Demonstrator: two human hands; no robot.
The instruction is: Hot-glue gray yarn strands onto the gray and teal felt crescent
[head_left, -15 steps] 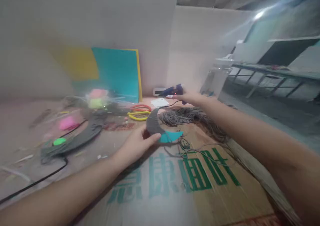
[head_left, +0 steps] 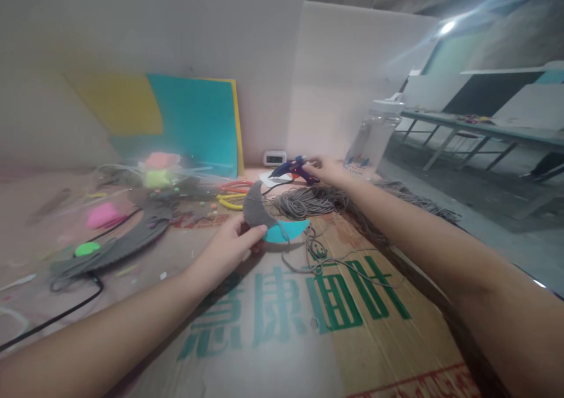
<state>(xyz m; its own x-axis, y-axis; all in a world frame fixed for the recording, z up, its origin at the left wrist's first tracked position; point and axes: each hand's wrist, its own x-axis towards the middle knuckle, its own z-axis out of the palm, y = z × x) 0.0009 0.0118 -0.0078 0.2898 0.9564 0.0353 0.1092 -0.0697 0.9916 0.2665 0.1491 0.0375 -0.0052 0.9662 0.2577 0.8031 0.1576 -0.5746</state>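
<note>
My left hand pinches a crescent-shaped piece between thumb and fingers. Grey yarn wrapping covers its upper part, and its bare end is turquoise. A loose yarn strand trails from it onto the cardboard. My right hand has its fingers curled at the rear of a dark blue glue gun with a small red light. The gun's nozzle points left, over a white piece of paper. Beside that forearm lies a hank of grey yarn.
Cardboard with green print covers the table. On the left lie a larger grey-wrapped crescent, pink clay and a green lump. Yellow-handled scissors, a small clock, turquoise sheet and clear bottle stand or lie behind.
The glue gun has come down, its nozzle lower over the white paper, with my right hand at its rear. My left hand still holds the crescent. The view has shifted slightly right.
</note>
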